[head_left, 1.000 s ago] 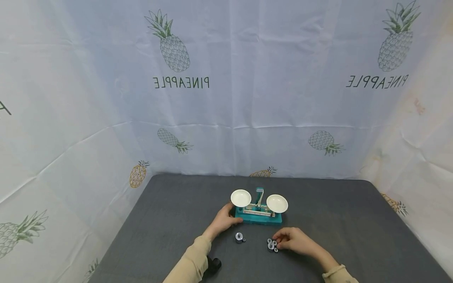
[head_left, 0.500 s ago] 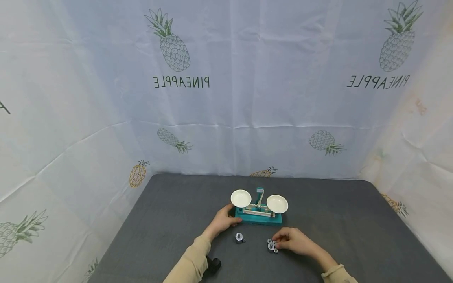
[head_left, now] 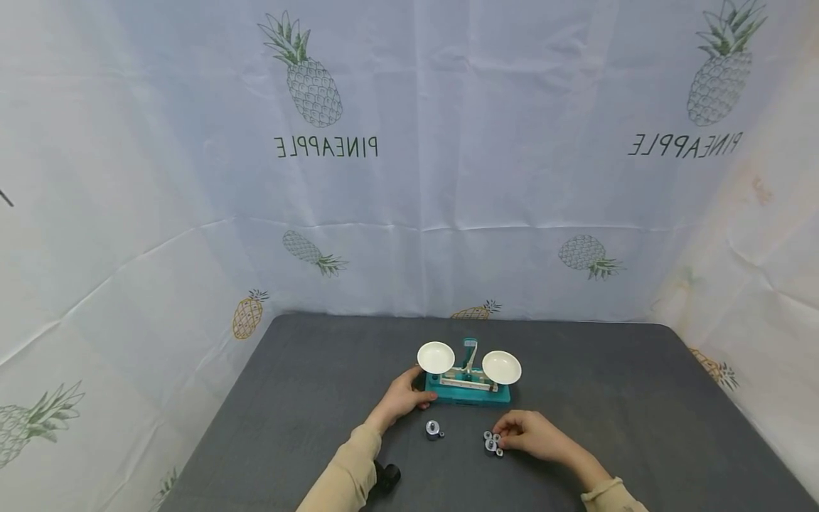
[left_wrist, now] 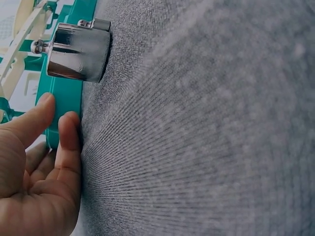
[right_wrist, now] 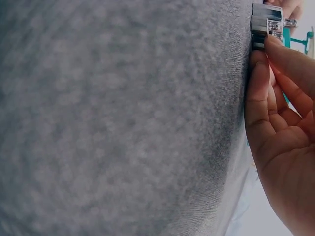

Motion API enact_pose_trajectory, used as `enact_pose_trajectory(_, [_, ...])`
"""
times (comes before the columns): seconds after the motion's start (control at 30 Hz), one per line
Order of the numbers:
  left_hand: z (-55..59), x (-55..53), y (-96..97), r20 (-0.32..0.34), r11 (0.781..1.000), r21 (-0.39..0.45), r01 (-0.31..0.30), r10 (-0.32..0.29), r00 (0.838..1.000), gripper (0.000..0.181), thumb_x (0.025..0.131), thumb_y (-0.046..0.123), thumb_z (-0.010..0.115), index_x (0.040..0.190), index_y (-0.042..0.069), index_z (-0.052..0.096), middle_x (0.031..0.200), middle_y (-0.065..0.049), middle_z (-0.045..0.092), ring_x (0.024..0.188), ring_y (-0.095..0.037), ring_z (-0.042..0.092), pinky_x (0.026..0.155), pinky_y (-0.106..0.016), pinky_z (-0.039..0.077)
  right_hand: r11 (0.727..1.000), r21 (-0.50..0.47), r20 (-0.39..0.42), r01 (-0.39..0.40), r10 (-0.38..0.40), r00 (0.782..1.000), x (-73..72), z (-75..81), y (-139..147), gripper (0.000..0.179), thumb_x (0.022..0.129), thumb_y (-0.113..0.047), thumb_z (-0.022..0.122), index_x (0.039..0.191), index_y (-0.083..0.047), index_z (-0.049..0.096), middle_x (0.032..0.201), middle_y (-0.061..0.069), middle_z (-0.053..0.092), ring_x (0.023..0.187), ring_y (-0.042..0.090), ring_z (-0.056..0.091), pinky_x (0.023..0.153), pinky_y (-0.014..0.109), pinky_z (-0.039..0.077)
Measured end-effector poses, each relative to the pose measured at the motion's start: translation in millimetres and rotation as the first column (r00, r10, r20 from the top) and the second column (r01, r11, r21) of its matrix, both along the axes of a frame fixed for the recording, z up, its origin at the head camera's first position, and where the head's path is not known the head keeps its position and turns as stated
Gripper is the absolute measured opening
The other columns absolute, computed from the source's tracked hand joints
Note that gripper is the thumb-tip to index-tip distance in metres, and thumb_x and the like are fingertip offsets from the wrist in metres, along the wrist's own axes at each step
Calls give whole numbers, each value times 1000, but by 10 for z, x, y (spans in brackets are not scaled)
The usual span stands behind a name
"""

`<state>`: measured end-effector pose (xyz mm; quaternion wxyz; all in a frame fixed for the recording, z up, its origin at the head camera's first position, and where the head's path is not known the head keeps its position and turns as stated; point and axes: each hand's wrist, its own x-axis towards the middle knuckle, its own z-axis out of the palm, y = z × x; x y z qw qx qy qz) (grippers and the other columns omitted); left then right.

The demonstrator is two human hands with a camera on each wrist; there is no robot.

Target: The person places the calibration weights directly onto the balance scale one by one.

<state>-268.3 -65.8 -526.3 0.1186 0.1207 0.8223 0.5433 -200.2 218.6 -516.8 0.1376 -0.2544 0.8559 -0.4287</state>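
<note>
A balance scale (head_left: 467, 395) with a teal base and two white pans stands on the dark table. My left hand (head_left: 402, 395) holds the left end of its base, thumb on the near face in the left wrist view. In front of the scale, a large silver weight (left_wrist: 81, 51) stands with a small weight (head_left: 441, 434) beside it. To the right is a cluster of silver weights (head_left: 490, 444), one larger among several small ones. My right hand (head_left: 536, 435) pinches at the cluster's right side, thumb tip (right_wrist: 273, 43) against a small weight. The curled fingers partly hide it.
A black object (head_left: 387, 478) lies by the left sleeve, partly covered by it. The grey table (head_left: 307, 398) runs back to a hanging cloth (head_left: 416, 185) printed with pineapples, which also encloses both sides.
</note>
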Motion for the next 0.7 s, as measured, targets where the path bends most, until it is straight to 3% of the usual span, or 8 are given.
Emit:
enact_pose_trajectory(0.47, [19, 32, -1, 16, 1000, 12, -13, 12, 1000, 70, 81, 15, 72, 140, 1, 38, 78, -11, 66, 60, -9, 59, 60, -27, 52, 997, 64, -65, 49, -45, 997, 14, 85, 35, 15, 84, -20, 68, 91, -7, 68, 80, -2, 64, 68, -5, 52, 58, 19, 45])
enact_pose_trajectory(0.7, [301, 177, 11, 17, 999, 36, -7, 6, 1000, 66, 82, 7, 69, 138, -7, 37, 82, -22, 65, 64, -19, 62, 65, -39, 54, 996, 57, -96, 67, -61, 994, 12, 95, 81, 15, 85, -23, 67, 91, -10, 68, 79, -6, 64, 68, -6, 53, 58, 19, 45])
